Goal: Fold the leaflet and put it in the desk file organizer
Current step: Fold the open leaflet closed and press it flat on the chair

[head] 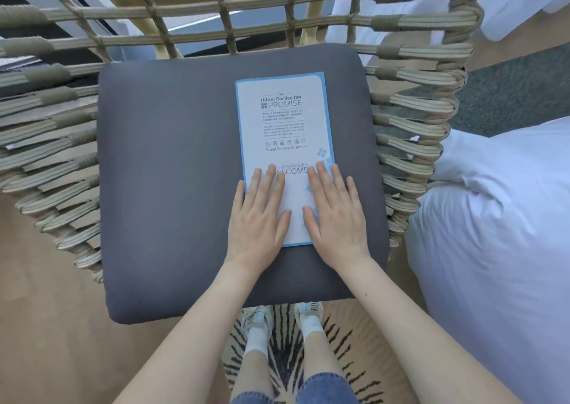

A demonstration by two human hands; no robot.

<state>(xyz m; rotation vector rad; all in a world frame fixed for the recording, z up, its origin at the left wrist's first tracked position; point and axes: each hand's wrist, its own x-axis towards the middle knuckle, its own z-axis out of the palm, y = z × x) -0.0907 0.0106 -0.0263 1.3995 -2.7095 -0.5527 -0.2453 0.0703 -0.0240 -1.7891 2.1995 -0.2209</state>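
A white leaflet (283,126) with a blue border and printed text lies flat on the grey seat cushion (172,163) of a woven chair, right of the cushion's middle. My left hand (259,215) rests palm down on the leaflet's lower left part, fingers spread. Over the lower right part, my right hand (333,215) presses flat in the same way. Both hands cover the leaflet's near end. No desk file organizer is in view.
The woven rope chair frame (410,101) surrounds the cushion at the back and both sides. A white duvet (499,234) bulges at the right. My feet in pale shoes (282,317) stand on a striped rug below the cushion's front edge.
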